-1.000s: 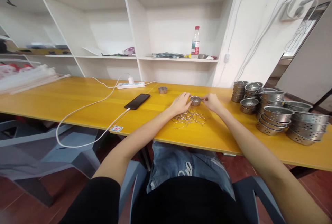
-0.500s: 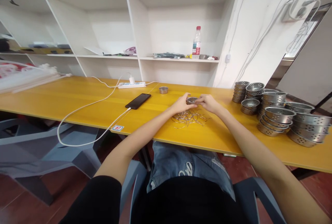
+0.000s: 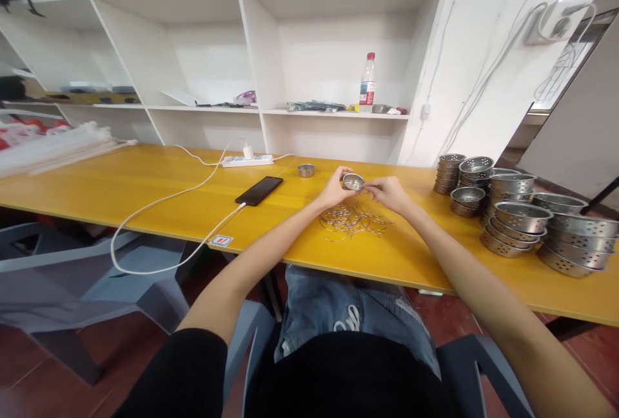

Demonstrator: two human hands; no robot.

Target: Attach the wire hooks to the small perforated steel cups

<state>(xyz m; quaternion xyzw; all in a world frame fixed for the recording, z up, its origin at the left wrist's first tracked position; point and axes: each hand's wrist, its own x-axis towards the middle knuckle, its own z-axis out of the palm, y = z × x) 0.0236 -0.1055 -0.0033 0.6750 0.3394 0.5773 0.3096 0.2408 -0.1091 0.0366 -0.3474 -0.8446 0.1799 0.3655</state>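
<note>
My left hand (image 3: 334,188) grips a small perforated metal cup (image 3: 353,182) by its left side, its open top tilted towards me. At the cup's right edge, my right hand (image 3: 385,192) has thumb and fingers pinched together; what lies between them is too small to make out. Below both hands a loose tangle of thin wire rings (image 3: 355,219) is spread on the yellow table (image 3: 411,257). Beyond my left hand, another small metal cup (image 3: 306,170) stands by itself.
Stacks of perforated metal cups and bowls (image 3: 522,217) stand at the right. Left of the hands lies a black phone (image 3: 260,191) on a white cable (image 3: 120,228), which loops over the front edge. A power strip (image 3: 248,160) sits at the back, below white shelves (image 3: 333,113) holding a bottle (image 3: 367,82).
The cup in my left hand has tipped towards me, showing more of its inside. My right-hand fingers have drawn slightly away from over its rim to its right edge.
</note>
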